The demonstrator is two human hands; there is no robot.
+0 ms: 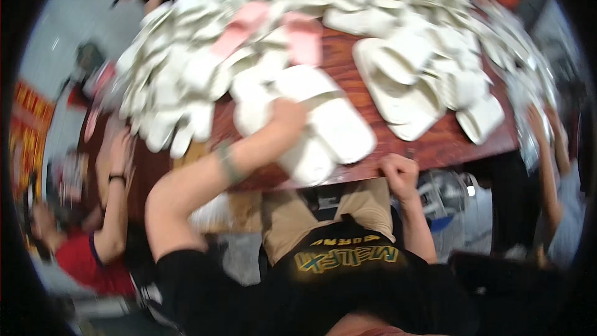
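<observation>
A pair of large white slippers lies before me at the table's near edge, the right slipper (345, 127) overlapping the left slipper (311, 163). My left hand (288, 118), with a greenish band on its forearm, reaches across them. Its fingers are curled at the strap of the left slipper, and motion blur hides the fingertips. At the table's front edge, right of the pair, my right hand (401, 174) is closed in a fist, and nothing shows in it.
White slippers pile up across the dark red table (435, 149). Two pink slippers (305, 38) lie among them. A person in a red shirt (93, 255) is on the left; another person's hands (544, 124) touch clear plastic on the right. More people stand at the far side.
</observation>
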